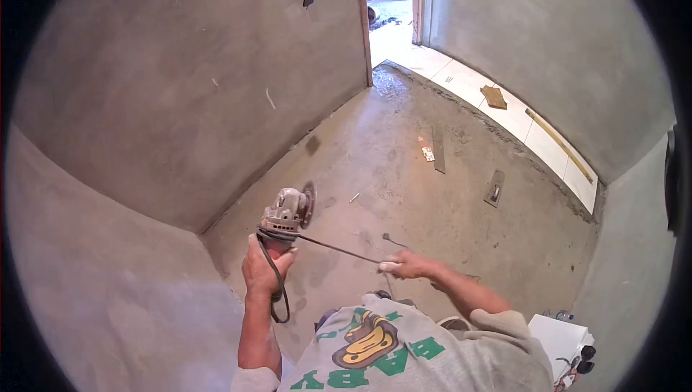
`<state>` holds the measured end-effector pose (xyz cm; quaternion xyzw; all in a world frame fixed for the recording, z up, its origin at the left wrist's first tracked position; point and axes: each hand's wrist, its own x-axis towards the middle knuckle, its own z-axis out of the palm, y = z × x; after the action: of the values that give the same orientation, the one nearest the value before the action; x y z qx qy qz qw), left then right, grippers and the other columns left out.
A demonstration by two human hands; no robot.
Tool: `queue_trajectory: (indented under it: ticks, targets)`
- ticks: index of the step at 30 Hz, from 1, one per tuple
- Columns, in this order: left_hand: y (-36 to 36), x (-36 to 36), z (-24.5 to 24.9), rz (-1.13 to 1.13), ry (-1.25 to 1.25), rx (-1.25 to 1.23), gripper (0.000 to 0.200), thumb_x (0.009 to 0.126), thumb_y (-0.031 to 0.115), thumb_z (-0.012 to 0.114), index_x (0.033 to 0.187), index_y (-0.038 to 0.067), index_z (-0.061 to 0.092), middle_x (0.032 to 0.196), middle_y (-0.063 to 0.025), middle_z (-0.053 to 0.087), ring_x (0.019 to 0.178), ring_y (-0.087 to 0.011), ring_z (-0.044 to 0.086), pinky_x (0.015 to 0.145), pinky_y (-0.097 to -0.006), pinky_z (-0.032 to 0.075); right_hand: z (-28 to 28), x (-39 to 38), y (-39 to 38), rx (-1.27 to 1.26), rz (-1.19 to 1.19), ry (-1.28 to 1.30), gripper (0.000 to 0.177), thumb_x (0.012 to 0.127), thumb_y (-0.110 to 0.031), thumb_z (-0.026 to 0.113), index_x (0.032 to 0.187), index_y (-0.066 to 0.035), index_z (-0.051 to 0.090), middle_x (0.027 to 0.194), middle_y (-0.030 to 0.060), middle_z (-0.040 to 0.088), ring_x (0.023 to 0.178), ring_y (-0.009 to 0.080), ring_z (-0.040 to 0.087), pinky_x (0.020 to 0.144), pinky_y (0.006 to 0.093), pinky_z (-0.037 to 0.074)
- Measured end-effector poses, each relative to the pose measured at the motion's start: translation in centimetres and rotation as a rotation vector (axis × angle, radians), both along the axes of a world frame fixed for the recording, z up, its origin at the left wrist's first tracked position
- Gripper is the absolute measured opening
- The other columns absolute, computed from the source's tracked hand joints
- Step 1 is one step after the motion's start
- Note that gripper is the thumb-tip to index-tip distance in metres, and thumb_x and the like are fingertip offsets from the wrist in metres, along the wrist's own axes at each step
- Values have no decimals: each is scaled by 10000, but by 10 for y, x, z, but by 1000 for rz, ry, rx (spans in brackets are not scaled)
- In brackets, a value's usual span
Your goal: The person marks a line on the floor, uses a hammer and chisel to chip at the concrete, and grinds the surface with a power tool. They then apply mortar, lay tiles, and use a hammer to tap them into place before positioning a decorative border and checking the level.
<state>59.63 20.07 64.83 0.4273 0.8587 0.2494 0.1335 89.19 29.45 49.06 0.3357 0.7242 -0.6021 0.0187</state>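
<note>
My left hand [264, 269] grips the body of a grey angle grinder [288, 210], held upright with its disc [309, 196] pointing away from me. The grinder's black power cord [339, 246] is wrapped around the body near my fingers and runs taut to my right hand [405, 265], which pinches it at about waist height. A loop of the cord hangs below my left wrist. My grey shirt with green letters fills the bottom of the view.
Bare cement walls close in on the left and right. The screeded floor holds a trowel [494, 190], a wood strip [437, 150] and a small box. White tiles [504, 114] line the right wall. An open doorway [393, 10] is ahead; a white box [559, 338] sits beside me.
</note>
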Motion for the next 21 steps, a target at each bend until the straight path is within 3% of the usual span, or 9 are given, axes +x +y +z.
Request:
queue_trajectory:
  ticks: [1,3,8,9,12,13,15,18,21]
  targets:
    - [3,-2,-1,-6,4,3,610,564,346,773,985,20,475,876,-212,619,847,-405,579,752,-458,458,10,9,6,3,-6,4,430,899,-474,459,958,-85,635,685,103,565,671,218,545,644,384,447]
    - [10,-6,-7,-22,281,-206,611,562,372,766,972,23,478,900,-208,622,856,-406,579,768,-460,453,45,29,29,343,99,19,349,895,-401,478,885,-80,615,716,166,572,677,277,561,644,402,449]
    - [23,8,-24,-307,366,-414,599,554,413,790,942,58,503,914,-198,626,874,-395,581,789,-444,446,197,16,53,739,406,-81,171,797,-234,540,803,-73,598,737,174,592,736,352,581,640,441,456]
    - [27,15,-29,-330,371,-411,599,554,413,790,942,58,503,914,-198,626,874,-395,581,789,-444,446,210,8,53,813,412,-27,156,783,-217,544,775,-72,601,703,165,587,707,355,580,610,440,454]
    - [35,37,-28,-736,445,-301,515,538,387,800,854,81,532,828,-137,624,792,-320,594,761,-401,422,235,-24,74,953,375,187,170,739,-228,608,719,-59,599,644,166,568,637,366,565,546,437,445]
    - [36,48,-21,-756,451,-297,515,538,387,800,854,81,532,828,-137,624,792,-320,594,761,-401,422,238,-30,85,1030,339,105,168,744,-237,622,724,-70,607,678,155,588,657,354,572,564,430,447]
    - [41,64,-12,-1066,388,-81,458,567,332,779,850,76,526,757,-100,608,717,-279,593,724,-388,383,220,-44,113,839,273,321,222,734,-299,662,798,-87,646,708,130,609,660,332,583,587,409,444]
    - [46,92,5,-1168,335,88,465,545,317,781,877,81,556,713,-70,580,690,-259,574,737,-371,371,165,-46,141,713,200,214,307,752,-381,658,840,-87,660,704,98,636,660,272,606,584,404,448]
    - [50,105,25,-1178,225,262,498,528,307,784,919,76,581,729,-54,577,695,-252,566,746,-371,368,103,-17,127,-68,102,105,411,797,-466,627,854,-61,673,704,35,627,643,161,539,564,336,432]
